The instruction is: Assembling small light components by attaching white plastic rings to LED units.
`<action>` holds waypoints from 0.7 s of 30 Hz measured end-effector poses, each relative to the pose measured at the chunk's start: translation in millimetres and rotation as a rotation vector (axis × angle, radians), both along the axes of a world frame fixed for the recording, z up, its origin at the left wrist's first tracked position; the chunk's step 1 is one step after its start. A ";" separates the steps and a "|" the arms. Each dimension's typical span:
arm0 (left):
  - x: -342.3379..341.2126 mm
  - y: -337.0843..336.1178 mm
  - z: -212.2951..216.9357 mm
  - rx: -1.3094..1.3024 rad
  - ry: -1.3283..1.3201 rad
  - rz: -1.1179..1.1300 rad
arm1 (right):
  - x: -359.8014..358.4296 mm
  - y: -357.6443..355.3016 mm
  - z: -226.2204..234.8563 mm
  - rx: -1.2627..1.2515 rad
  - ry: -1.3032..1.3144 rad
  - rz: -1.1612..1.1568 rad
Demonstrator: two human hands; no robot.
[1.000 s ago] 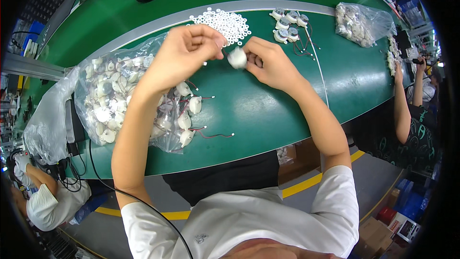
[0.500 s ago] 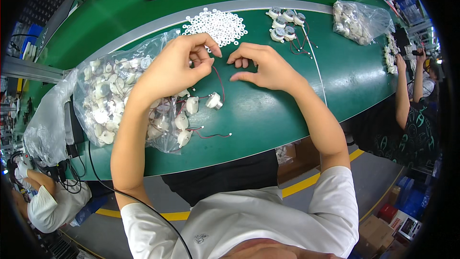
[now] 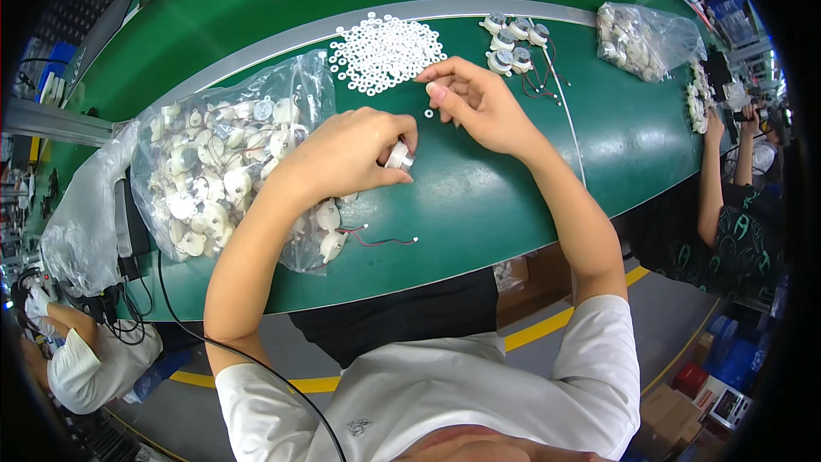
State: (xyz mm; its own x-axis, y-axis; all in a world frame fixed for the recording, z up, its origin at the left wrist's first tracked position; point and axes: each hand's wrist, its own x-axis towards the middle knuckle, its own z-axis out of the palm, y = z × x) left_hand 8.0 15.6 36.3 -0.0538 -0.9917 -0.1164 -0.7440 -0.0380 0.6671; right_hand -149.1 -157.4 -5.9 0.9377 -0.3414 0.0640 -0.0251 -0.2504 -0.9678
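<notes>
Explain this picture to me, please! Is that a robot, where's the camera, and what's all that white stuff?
No robot here: these are a person's own bare hands. The camera sits on the person's head and looks down, and its very wide lens makes straight edges look bent.

The left hand holds a small white part. The right hand is just beside a pile of little white rings; I can't tell if it holds one. One loose ring lies just below its fingers.

On the green table, a big clear bag full of white parts is on the left. Farther right are a small group of parts with greyish tops and another clear bag.
</notes>
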 end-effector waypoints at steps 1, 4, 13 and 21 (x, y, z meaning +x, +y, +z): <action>0.2 -0.4 -0.5 -0.001 -0.001 0.002 | -0.4 1.6 2.8 0.119 0.046 0.047; -8.1 -4.5 1.5 -0.259 0.067 0.231 | 2.4 6.8 -12.6 0.186 -0.128 0.108; -35.0 -9.3 -4.7 -0.588 0.120 0.386 | 5.9 2.9 -15.2 0.424 -0.107 0.059; -32.6 -10.7 -5.7 -0.089 0.640 0.472 | -0.6 -8.2 2.9 0.920 -0.269 0.080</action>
State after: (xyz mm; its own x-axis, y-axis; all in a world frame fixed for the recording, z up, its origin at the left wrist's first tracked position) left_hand -24.5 4.9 30.7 0.3439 -0.9307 -0.1246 -0.1342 -0.1800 0.9745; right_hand -149.7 -165.5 -3.0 0.9534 -0.3012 0.0190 0.2104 0.6182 -0.7573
